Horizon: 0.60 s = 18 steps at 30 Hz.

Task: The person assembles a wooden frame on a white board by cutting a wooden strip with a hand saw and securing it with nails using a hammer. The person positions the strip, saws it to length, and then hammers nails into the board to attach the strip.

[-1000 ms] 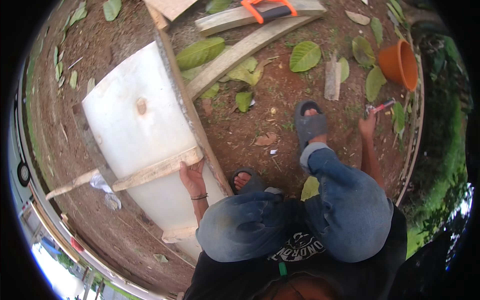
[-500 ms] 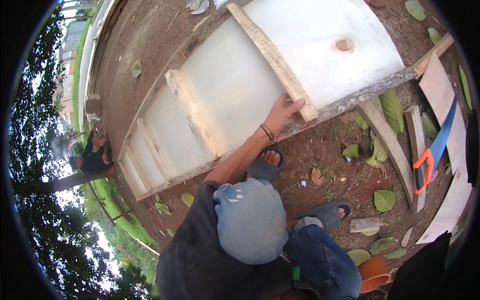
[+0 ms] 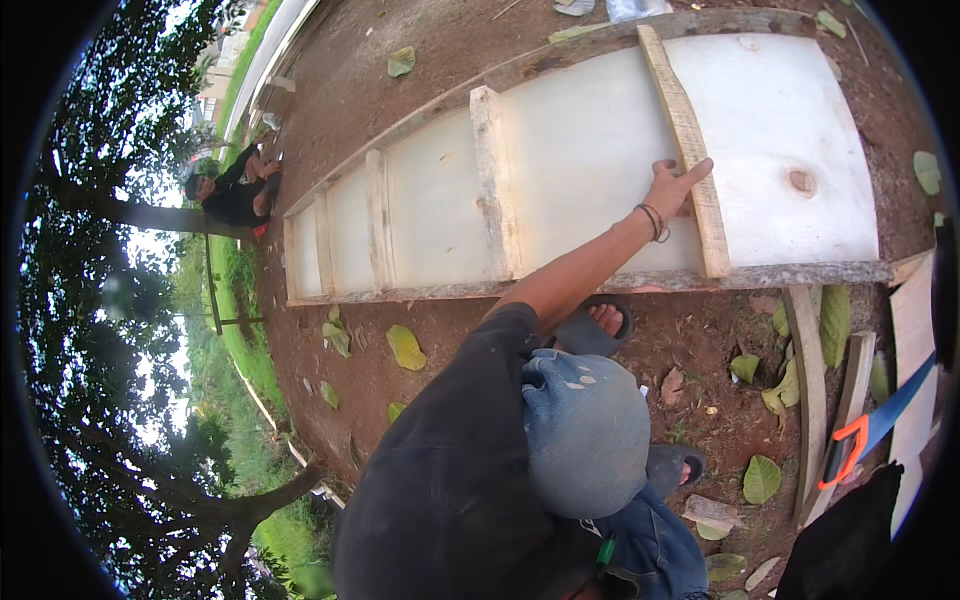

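Note:
My left hand (image 3: 680, 185) is closed round a rough wooden crosspiece (image 3: 688, 135), with the thumb over its right side and fingers at its left side. That strip lies across a long frame of wooden rails (image 3: 600, 287) with a whitish sheet (image 3: 780, 120) in it. More crosspieces, such as a thicker wooden strip (image 3: 495, 180), span the frame to the left. The near end of the held strip rests by the near rail. My right hand is out of view.
A handsaw (image 3: 850, 450) with an orange and black handle lies over wooden offcuts (image 3: 812, 400) at the right. A small wood block (image 3: 712, 512) and large leaves (image 3: 405, 347) lie on bare soil. Another person (image 3: 240, 190) sits at the far left by a tree.
My left hand has moved along the crosspiece, farther from its near end, with the arm reaching out more. The view has turned, so the frame appears shifted to the right and more level.

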Each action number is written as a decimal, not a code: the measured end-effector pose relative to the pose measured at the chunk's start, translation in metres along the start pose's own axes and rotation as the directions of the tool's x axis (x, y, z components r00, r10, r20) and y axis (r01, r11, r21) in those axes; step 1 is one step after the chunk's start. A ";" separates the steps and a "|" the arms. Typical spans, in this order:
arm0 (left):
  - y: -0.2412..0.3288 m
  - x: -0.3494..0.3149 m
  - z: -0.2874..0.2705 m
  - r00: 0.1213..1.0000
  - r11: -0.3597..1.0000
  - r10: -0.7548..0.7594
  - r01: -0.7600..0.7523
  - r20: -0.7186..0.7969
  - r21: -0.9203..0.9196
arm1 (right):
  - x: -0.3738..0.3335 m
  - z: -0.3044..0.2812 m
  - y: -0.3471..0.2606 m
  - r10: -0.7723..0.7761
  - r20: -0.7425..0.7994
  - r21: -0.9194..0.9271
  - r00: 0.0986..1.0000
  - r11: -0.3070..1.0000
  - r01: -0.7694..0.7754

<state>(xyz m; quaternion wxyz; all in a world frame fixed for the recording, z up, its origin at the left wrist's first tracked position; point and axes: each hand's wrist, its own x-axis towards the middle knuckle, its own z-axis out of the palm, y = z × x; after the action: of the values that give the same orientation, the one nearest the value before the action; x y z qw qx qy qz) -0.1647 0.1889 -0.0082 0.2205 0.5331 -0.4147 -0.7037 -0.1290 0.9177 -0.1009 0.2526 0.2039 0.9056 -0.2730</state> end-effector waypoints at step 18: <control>0.017 0.039 -0.008 0.951 0.690 0.276 -0.097 -0.137 0.717 | -0.145 0.082 -0.467 -0.785 0.352 0.772 0.510 0.552 0.316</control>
<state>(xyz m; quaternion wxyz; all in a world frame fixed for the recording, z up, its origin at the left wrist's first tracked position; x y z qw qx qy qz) -0.1727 0.1476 -0.0168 0.1193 0.6102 -0.6741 -0.3987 -0.2229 0.4770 0.1050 0.3674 -0.1604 0.6187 -0.6756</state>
